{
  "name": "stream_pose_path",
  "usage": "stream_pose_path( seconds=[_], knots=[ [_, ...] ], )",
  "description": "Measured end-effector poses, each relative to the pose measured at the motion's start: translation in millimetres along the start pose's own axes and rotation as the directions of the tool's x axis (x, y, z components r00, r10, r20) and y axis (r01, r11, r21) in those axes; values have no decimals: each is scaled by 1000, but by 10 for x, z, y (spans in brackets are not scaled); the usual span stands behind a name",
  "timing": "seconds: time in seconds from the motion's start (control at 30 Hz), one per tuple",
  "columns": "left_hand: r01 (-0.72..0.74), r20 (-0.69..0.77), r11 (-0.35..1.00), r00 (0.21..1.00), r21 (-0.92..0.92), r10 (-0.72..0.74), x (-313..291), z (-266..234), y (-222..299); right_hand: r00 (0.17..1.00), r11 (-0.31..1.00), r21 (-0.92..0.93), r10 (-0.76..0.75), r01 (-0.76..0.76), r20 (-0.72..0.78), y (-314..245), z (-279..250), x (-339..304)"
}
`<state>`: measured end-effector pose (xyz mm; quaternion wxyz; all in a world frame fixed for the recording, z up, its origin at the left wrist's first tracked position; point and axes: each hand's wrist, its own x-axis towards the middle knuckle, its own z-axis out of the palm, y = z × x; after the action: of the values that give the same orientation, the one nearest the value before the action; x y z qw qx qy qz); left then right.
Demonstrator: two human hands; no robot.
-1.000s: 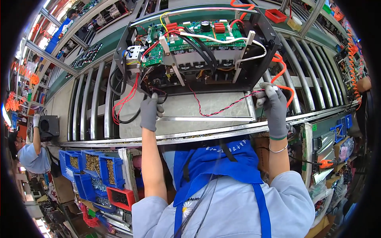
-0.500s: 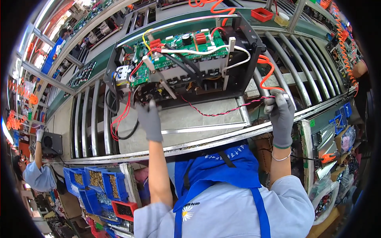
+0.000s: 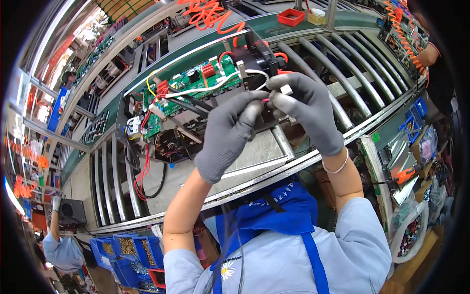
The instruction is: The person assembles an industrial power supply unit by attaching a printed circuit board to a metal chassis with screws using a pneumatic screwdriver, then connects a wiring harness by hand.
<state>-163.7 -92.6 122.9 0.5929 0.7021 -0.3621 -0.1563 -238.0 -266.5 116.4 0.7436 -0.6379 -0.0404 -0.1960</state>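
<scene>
Both my gloved hands meet in front of a black metal chassis with a green circuit board in it. My left hand is closed, thumb and fingertips pinching a thin red-and-black twisted wire. Close beside it, my right hand grips the wire too; a small white connector shows at its fingertips. Most of the wire is hidden behind the gloves. A thick white cable crosses the board. Red wires hang from the chassis's left end.
Metal rollers run on both sides of the chassis. Blue bins of small hardware stand at lower left. An orange-handled tool lies at right. Coiled orange hoses hang above. Other people work at far left and far right.
My left hand has moved right and up from the chassis's lower left and now pinches the wire. My right hand has moved left to meet it. The view has shifted slightly.
</scene>
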Motion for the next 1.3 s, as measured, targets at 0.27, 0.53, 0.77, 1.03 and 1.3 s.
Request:
stream_pose_path(
  seconds=[0.27,0.53,0.77,1.03,1.3],
  knots=[
    [-300,-184,953,935,47,304,521,-153,621,918,920,24,-393,392,49,-256,-50,511],
    [-396,-292,889,843,230,451,630,-358,638,920,919,393,-132,-26,369,-500,15,796],
    [-432,-279,895,850,113,446,611,-642,403,932,999,-37,21,-8,362,-451,321,1041],
    [-265,-341,858,834,440,433,536,-1113,-69,903,727,-634,47,263,428,-455,654,1472],
    [-97,-141,324,759,941,635,366,-1146,-789,836,-212,-853,408,477,366,-175,864,1750]
  ],
)
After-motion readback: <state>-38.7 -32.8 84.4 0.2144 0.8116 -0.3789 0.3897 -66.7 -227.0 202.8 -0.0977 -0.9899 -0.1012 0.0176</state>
